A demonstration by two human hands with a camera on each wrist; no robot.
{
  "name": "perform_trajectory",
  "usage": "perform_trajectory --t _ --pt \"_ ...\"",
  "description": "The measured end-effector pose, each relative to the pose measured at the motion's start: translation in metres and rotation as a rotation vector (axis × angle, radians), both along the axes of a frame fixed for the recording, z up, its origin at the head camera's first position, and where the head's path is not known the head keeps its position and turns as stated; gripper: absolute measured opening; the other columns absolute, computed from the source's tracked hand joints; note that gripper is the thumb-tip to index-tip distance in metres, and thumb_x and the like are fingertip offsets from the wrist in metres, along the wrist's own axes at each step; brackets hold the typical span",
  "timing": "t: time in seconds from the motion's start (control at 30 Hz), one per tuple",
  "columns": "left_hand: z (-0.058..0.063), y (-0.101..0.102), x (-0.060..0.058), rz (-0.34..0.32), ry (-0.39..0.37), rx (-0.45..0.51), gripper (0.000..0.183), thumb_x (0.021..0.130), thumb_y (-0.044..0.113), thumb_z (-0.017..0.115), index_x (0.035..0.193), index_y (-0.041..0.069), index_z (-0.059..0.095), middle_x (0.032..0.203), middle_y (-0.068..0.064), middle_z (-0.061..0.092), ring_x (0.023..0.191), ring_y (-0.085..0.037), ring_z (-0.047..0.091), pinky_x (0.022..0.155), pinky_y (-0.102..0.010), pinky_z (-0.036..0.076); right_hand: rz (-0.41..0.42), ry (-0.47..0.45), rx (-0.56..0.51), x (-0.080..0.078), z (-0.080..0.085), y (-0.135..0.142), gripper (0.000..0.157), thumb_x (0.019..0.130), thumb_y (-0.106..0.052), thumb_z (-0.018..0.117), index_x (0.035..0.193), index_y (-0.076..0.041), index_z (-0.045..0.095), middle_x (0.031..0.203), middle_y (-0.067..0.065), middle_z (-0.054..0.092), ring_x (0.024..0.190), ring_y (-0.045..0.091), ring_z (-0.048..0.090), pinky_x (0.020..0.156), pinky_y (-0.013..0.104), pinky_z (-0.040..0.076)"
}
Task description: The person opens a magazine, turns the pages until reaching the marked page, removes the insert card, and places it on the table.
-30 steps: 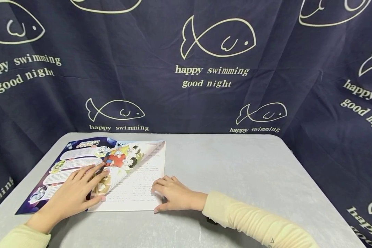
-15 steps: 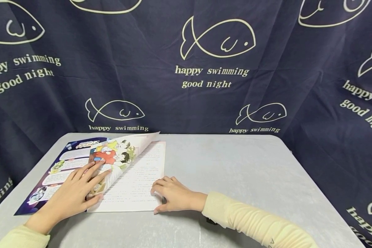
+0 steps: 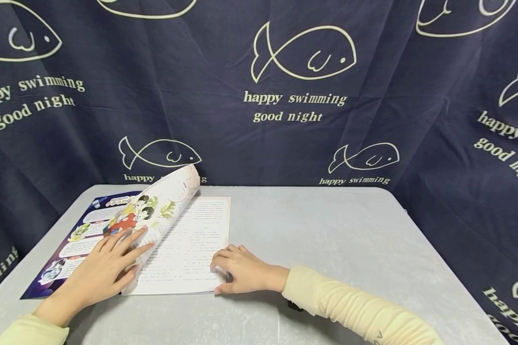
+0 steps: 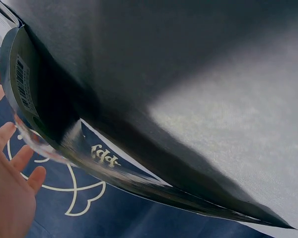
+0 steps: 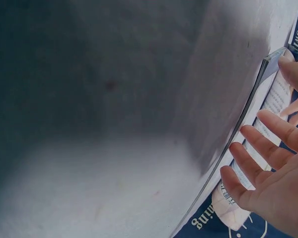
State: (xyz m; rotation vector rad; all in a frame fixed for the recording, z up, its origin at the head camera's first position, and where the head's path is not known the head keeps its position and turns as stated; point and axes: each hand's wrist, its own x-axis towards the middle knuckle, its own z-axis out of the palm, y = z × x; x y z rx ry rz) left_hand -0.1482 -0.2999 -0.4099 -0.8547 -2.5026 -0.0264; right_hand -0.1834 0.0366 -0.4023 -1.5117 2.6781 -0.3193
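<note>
An open magazine (image 3: 185, 258) lies at the left of the table, with a dark blue printed page (image 3: 69, 249) on its left side and a text page on its right. Between them a picture page (image 3: 166, 201) stands curled up, its top corner raised. My left hand (image 3: 101, 273) rests spread over the left side and the foot of that curled page. At the lower right corner my right hand (image 3: 241, 270) rests on the text page. In the left wrist view a bent cover with a barcode (image 4: 24, 84) shows beside the fingers. The right wrist view shows loosely spread fingers (image 5: 260, 141).
The grey table (image 3: 328, 239) extends to the right of the magazine. A dark blue curtain (image 3: 224, 129) with fish drawings and lettering hangs behind and at both sides. A small black object (image 3: 294, 306) shows under the right sleeve (image 3: 349, 302).
The picture page has risen and swung from right to left, its top corner now higher, baring more of the text page. Both hands have stayed nearly in place.
</note>
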Motion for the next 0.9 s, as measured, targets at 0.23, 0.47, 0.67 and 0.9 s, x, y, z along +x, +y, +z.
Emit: perform_trajectory --t 0.23,0.47,0.67,0.9 --pt "-0.0007 -0.0011 0.0012 0.004 -0.011 -0.007 0.048 0.076 0.028 0.058 0.123 0.022 0.057 0.137 -0.009 0.045 0.121 -0.033 0.038 0.091 -0.048 0.028 0.002 0.003 -0.002 -0.0006 0.0 0.0011 0.04 0.078 -0.046 0.066 0.108 -0.02 0.058 0.119 -0.007 0.057 0.104 0.009 0.049 0.076 0.019 0.033" --pt "-0.0019 -0.0034 0.0019 0.008 -0.008 -0.008 0.052 0.078 0.042 0.061 0.125 0.02 0.055 0.136 -0.011 0.044 0.118 -0.03 0.042 0.09 -0.047 0.029 0.005 0.004 -0.005 -0.0011 0.0006 0.0019 0.037 0.079 -0.043 0.065 0.108 -0.021 0.059 0.118 -0.007 0.058 0.104 0.009 0.049 0.078 0.02 0.033" --pt "-0.0031 -0.0041 0.0 -0.001 0.003 -0.003 0.053 0.074 0.035 0.062 0.124 0.017 0.056 0.134 -0.013 0.046 0.117 -0.031 0.042 0.09 -0.046 0.029 0.023 0.01 -0.035 -0.0031 -0.0013 0.0028 0.034 0.078 -0.037 0.065 0.107 -0.02 0.06 0.112 -0.009 0.06 0.096 0.006 0.048 0.076 0.018 0.032" --pt "-0.002 -0.0022 -0.0002 -0.023 0.006 -0.019 0.049 0.067 0.023 0.063 0.115 0.015 0.062 0.131 -0.011 0.05 0.115 -0.032 0.044 0.09 -0.047 0.03 0.03 0.018 -0.032 -0.0025 -0.0011 0.0033 0.032 0.075 -0.031 0.068 0.104 -0.021 0.061 0.111 -0.011 0.061 0.095 0.005 0.049 0.076 0.018 0.033"
